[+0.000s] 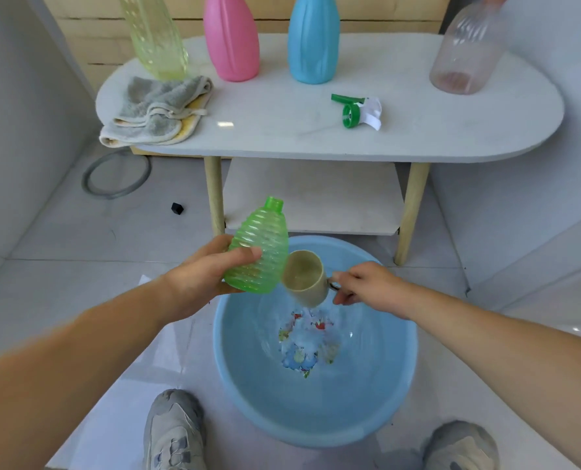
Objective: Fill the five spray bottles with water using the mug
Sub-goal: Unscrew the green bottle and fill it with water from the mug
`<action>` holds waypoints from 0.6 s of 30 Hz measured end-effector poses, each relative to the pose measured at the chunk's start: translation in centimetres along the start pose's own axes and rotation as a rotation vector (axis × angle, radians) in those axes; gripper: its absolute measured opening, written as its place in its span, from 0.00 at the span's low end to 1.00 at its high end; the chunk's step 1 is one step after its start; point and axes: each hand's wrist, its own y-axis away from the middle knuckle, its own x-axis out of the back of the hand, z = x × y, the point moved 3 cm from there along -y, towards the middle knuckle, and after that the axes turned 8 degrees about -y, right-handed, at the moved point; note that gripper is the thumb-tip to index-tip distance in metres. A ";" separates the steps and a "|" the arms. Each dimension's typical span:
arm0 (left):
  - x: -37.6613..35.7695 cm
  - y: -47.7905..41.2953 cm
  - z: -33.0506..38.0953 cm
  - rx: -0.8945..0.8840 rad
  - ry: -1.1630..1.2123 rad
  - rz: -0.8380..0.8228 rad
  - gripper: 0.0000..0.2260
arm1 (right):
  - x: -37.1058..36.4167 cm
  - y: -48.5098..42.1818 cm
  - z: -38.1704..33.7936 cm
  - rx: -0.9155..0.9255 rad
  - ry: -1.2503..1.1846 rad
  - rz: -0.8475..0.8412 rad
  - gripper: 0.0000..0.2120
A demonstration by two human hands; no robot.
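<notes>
My left hand [202, 273] grips a ribbed green bottle [258, 247] with no spray head, tilted, its open neck pointing up and away. My right hand [367, 286] pinches the handle of a beige mug [304, 278] held right beside the bottle, its mouth turned toward me. Both hang over a blue basin [394, 385] of water on the floor. Water drips from the mug. On the white table [282, 137] stand a yellow-green bottle [155, 39], a pink bottle [231, 39], a blue bottle [312, 42] and a clear bottle [465, 52].
A green and white spray head [357, 111] lies on the table. Folded grey cloths [156, 111] sit at its left end. A grey ring [116, 178] and a small black cap [177, 208] lie on the floor. My shoes [175, 432] flank the basin.
</notes>
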 end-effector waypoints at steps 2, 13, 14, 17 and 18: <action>0.5 0.9 1.7 -0.038 -0.009 -0.016 0.41 | 1.0 1.4 -2.5 0.034 -0.061 0.026 0.19; 0.0 7.6 10.2 -0.297 -0.416 -0.142 0.47 | 6.1 14.3 -14.5 0.288 -0.102 0.291 0.20; -0.3 8.2 10.5 -0.315 -0.429 -0.146 0.43 | 6.1 15.2 -15.1 0.310 -0.119 0.306 0.19; -1.3 9.2 10.5 -0.358 -0.458 -0.133 0.38 | 6.3 17.1 -16.5 0.360 -0.164 0.343 0.21; -1.6 9.3 10.2 -0.367 -0.465 -0.120 0.38 | 6.4 17.5 -16.8 0.378 -0.176 0.351 0.21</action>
